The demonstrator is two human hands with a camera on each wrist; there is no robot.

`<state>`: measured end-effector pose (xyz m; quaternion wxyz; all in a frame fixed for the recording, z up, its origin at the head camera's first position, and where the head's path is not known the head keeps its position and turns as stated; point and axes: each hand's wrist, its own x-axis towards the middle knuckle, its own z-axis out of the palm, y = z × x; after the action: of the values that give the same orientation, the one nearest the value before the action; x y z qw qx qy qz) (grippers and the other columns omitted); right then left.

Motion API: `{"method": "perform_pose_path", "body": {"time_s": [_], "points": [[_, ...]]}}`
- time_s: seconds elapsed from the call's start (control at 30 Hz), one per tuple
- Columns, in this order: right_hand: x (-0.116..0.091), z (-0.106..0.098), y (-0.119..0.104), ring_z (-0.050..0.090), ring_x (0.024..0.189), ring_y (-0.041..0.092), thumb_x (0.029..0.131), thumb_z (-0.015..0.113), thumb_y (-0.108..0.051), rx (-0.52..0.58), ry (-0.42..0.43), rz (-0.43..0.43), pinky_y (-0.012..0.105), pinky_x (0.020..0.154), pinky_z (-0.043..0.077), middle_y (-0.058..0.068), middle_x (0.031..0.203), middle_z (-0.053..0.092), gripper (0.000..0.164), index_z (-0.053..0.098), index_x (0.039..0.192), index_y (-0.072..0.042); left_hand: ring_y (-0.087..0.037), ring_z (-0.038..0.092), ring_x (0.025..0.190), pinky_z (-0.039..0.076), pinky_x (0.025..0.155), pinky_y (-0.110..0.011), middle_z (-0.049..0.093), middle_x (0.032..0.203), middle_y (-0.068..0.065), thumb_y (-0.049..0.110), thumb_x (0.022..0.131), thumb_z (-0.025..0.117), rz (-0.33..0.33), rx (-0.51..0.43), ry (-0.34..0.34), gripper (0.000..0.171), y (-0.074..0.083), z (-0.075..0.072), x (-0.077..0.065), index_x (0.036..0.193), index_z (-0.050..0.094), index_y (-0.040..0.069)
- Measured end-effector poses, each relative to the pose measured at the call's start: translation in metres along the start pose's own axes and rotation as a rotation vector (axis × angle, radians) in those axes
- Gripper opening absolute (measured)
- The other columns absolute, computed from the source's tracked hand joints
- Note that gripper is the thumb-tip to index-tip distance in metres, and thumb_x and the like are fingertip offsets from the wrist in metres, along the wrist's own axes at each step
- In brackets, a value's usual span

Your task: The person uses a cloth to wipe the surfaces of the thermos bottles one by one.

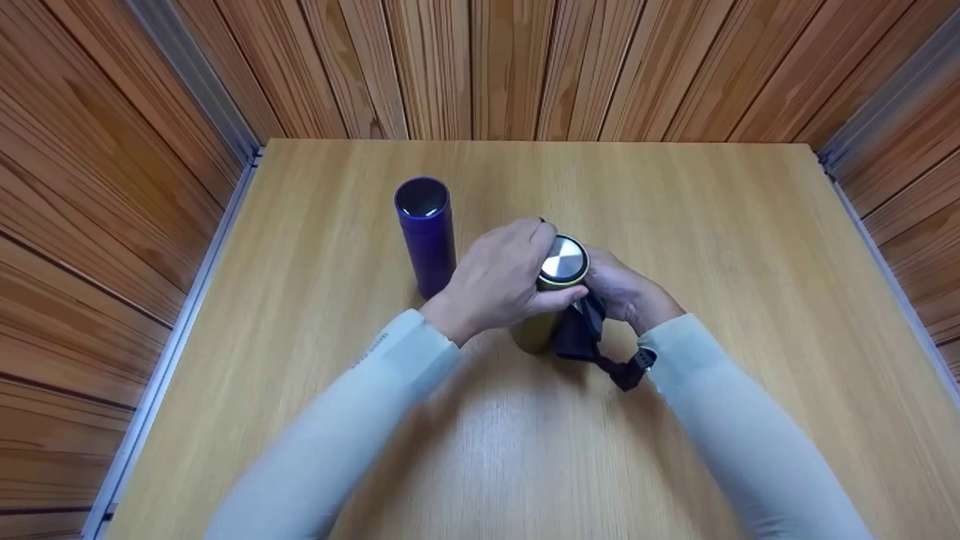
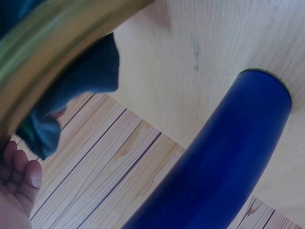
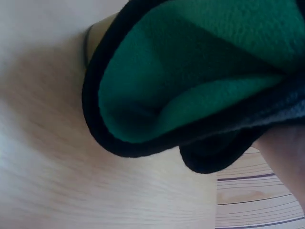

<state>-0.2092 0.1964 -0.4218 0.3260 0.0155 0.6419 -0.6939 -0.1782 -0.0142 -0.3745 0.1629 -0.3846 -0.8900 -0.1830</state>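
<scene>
A gold flask with a silver lid stands near the middle of the table. My left hand grips it near the top, the thumb around the near side just below the lid. On the flask's right side, my right hand holds a dark cloth piece; most of its fingers are hidden. In the right wrist view this cloth shows a green fleecy lining and black edging, folded open beside the flask. The left wrist view shows curled fingers beside the gold flask.
A blue-purple flask with a dark shiny top stands upright left of my left hand. Beside my right cuff is a small black piece, perhaps joined to the cloth. Wood-plank walls border the wooden table.
</scene>
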Motion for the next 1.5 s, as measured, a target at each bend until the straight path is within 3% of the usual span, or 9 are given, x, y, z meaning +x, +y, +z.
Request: {"method": "perform_pose_path", "body": {"time_s": [0.13,0.27,0.37,0.53,0.67,0.83,0.97,1.23,1.5], "points": [[0.006,-0.001,0.012,0.053,0.100,0.013,0.107,0.049,-0.030,-0.023,0.045,0.028,0.022,0.086,0.043,-0.003,0.111,0.058,0.022,0.062,0.121,-0.019,-0.016,0.054,0.084,0.049,0.070,-0.030,0.058,0.097,-0.001,0.071,0.095,0.049,0.002,-0.003,-0.001,0.066,0.000,0.002,0.000,0.111,0.057,0.007],[0.008,0.000,0.025,0.041,0.122,0.018,0.108,0.045,-0.035,-0.065,0.087,0.041,0.030,0.108,0.028,0.001,0.134,0.048,0.041,0.050,0.144,-0.015,-0.016,0.054,0.085,0.049,0.071,-0.030,0.059,0.099,-0.002,0.071,0.095,0.049,-0.005,0.005,-0.009,0.067,0.001,0.002,-0.001,0.113,0.057,0.007],[0.004,0.003,0.030,0.038,0.128,0.021,0.109,0.042,-0.036,-0.079,0.148,0.054,0.034,0.115,0.022,0.004,0.142,0.046,0.050,0.044,0.152,-0.011,-0.016,0.055,0.085,0.050,0.072,-0.029,0.059,0.100,-0.002,0.071,0.095,0.050,-0.007,0.012,-0.003,0.067,0.001,0.003,-0.001,0.114,0.058,0.007],[-0.011,0.010,0.027,0.045,0.119,0.019,0.108,0.041,-0.027,-0.012,0.190,0.034,0.031,0.107,0.032,0.003,0.129,0.054,0.045,0.049,0.148,-0.008,-0.017,0.055,0.083,0.050,0.071,-0.029,0.059,0.098,-0.002,0.071,0.095,0.050,0.000,0.002,0.011,0.067,0.003,0.003,0.000,0.112,0.057,0.007],[-0.026,0.011,0.025,0.054,0.099,0.016,0.109,0.034,-0.022,0.095,0.143,-0.066,0.028,0.090,0.044,-0.001,0.102,0.059,0.036,0.061,0.129,-0.011,-0.015,0.054,0.083,0.049,0.070,-0.028,0.058,0.098,-0.001,0.071,0.096,0.049,-0.001,-0.009,0.012,0.066,0.005,0.001,0.002,0.112,0.057,0.007],[-0.032,0.013,0.027,0.054,0.084,0.013,0.110,0.027,-0.028,0.183,0.066,-0.161,0.027,0.082,0.045,-0.003,0.088,0.056,0.041,0.067,0.108,-0.018,-0.016,0.055,0.085,0.051,0.072,-0.030,0.060,0.100,-0.002,0.071,0.095,0.050,-0.020,0.003,0.012,0.068,0.006,-0.003,0.003,0.114,0.058,0.007],[-0.028,0.013,0.035,0.051,0.092,0.014,0.110,0.026,-0.026,0.117,0.100,-0.168,0.028,0.089,0.040,-0.003,0.093,0.055,0.039,0.064,0.104,-0.018,-0.016,0.055,0.085,0.051,0.072,-0.029,0.060,0.099,-0.002,0.072,0.095,0.049,-0.040,0.022,-0.003,0.068,0.007,-0.002,0.003,0.114,0.058,0.007],[-0.025,0.020,0.051,0.040,0.122,0.018,0.112,0.029,-0.028,-0.047,0.262,-0.142,0.031,0.109,0.027,0.003,0.128,0.049,0.043,0.053,0.141,-0.006,-0.018,0.057,0.087,0.053,0.075,-0.032,0.062,0.102,-0.005,0.070,0.093,0.055,-0.107,0.018,-0.051,0.069,0.011,-0.007,0.001,0.118,0.058,0.005],[-0.040,0.027,0.058,0.044,0.112,0.019,0.106,0.019,-0.024,0.026,0.240,-0.182,0.031,0.100,0.032,0.003,0.119,0.046,0.043,0.048,0.130,-0.003,-0.019,0.062,0.087,0.057,0.078,-0.033,0.067,0.107,-0.008,0.072,0.092,0.052,-0.215,0.093,-0.174,0.075,0.024,-0.016,0.008,0.129,0.057,0.007]]}}
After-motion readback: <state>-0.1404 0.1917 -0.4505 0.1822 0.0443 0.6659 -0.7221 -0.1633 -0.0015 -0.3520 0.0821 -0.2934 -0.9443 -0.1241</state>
